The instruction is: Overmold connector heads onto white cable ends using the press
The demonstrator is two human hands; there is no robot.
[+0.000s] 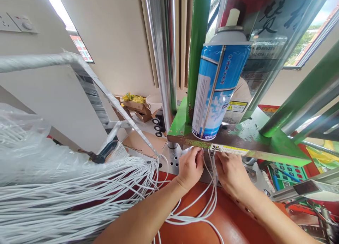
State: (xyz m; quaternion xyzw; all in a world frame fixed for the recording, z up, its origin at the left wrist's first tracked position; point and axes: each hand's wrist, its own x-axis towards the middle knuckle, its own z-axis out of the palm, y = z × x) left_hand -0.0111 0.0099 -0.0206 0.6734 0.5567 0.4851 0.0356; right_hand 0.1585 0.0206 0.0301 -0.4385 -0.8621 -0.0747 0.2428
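Note:
My left hand (191, 165) is closed with its fingers curled just under the front edge of the green machine plate (275, 154). My right hand (231, 170) reaches under the same edge, a little to the right, and its fingertips are hidden there. Several white cables (214, 191) run up between the two hands and pass beneath the plate. Whatever either hand grips is out of sight. On the plate above stands a blue spray can (222, 85) with a white nozzle.
A large bundle of white cables (79, 194) spreads over the left side, beside a wrapped metal frame (113, 101). Metal columns (159, 60) rise from the machine. A green tray (291, 171) of small parts lies at the right, and cardboard boxes (141, 109) stand behind.

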